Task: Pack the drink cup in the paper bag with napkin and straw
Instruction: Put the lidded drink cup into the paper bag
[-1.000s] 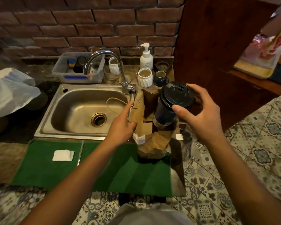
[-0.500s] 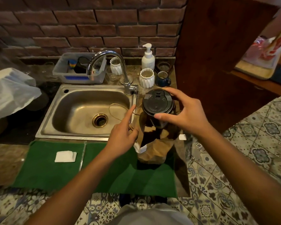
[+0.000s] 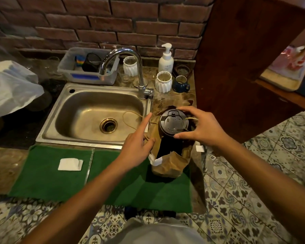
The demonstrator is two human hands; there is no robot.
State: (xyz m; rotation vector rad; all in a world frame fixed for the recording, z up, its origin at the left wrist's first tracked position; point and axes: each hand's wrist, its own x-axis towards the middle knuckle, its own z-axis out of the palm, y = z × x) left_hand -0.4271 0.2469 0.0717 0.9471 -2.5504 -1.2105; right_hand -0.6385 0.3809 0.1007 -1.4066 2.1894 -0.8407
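Observation:
A brown paper bag [image 3: 171, 164] stands open on the green mat [image 3: 60, 182], right of the sink. The dark drink cup with a black lid [image 3: 173, 122] sits in the bag's mouth, only its lid and upper part showing. My right hand [image 3: 201, 127] grips the lid rim from the right. My left hand [image 3: 137, 147] holds the bag's left edge, index finger stretched out. A folded white napkin [image 3: 70, 164] lies on the mat at the left. A thin clear straw [image 3: 89, 164] lies just right of the napkin.
A steel sink [image 3: 95, 117] with a tap [image 3: 128, 67] lies behind the mat. Behind it stand a plastic tub [image 3: 88, 71], a soap pump bottle [image 3: 165, 60], white ribbed cups [image 3: 163, 81] and a dark mug [image 3: 180, 85]. A wooden cabinet [image 3: 245, 67] rises at the right.
My right hand has carried the cup from above the bag's right side down into the bag's mouth. My left hand has kept hold of the bag's edge.

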